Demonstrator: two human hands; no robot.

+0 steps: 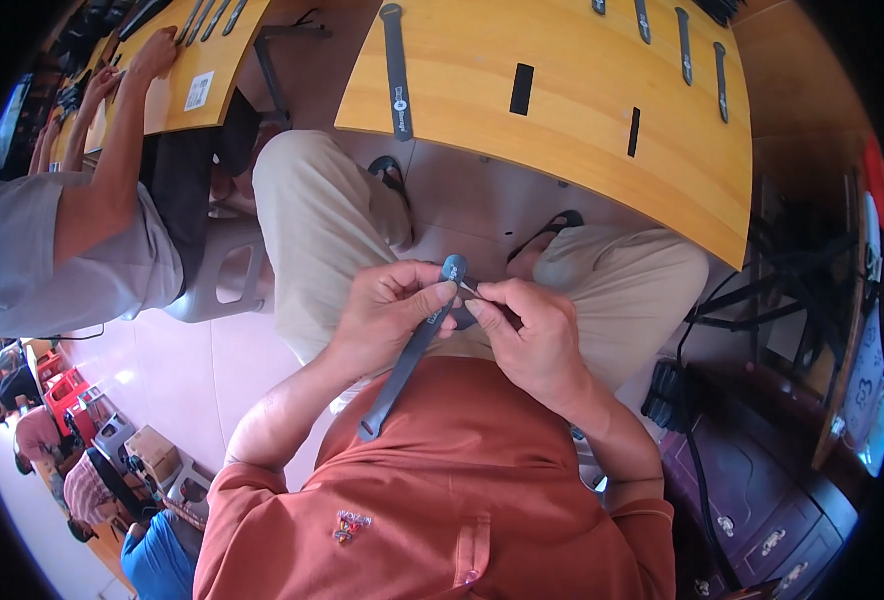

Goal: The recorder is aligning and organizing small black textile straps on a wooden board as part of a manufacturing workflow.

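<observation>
We hold the grey strap [405, 366] near its rounded end in our left hand [387, 303], its tail over our red shirt [432, 480]; our right hand [535, 332] pinches an indistinct small piece [469, 290] alongside.

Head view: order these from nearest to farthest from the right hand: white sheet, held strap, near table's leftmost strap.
From the right hand:
1. Held strap: just left, in the left hand.
2. Leftmost strap: ahead and left, on the near table.
3. White sheet: farther left, on the other table.
</observation>
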